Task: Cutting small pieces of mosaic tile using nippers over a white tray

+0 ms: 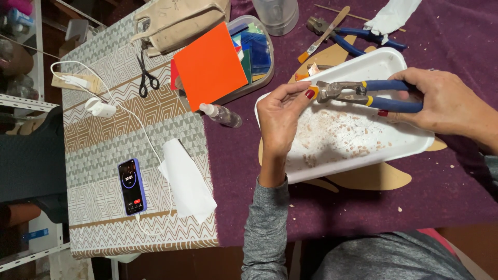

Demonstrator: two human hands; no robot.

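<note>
My right hand [446, 101] grips the blue handles of a pair of nippers [358, 93], held level over a white foam tray [410, 142]. The metal jaws point left and meet a small orange piece [313, 91] pinched between the thumb and fingers of my left hand [282, 116]. Both hands hover above the tray, whose floor is scattered with several small pale and pinkish chips [337, 135]. A tan cut-out board [373, 179] lies under the tray on the purple cloth.
A clear tub [257, 57] of coloured tiles with a large orange square [210, 65] stands at the back, a small bottle [222, 115] beside it. Second blue pliers [347, 36], a brush, scissors [147, 78], a phone [132, 186], white paper [187, 181] and a charger cable lie around.
</note>
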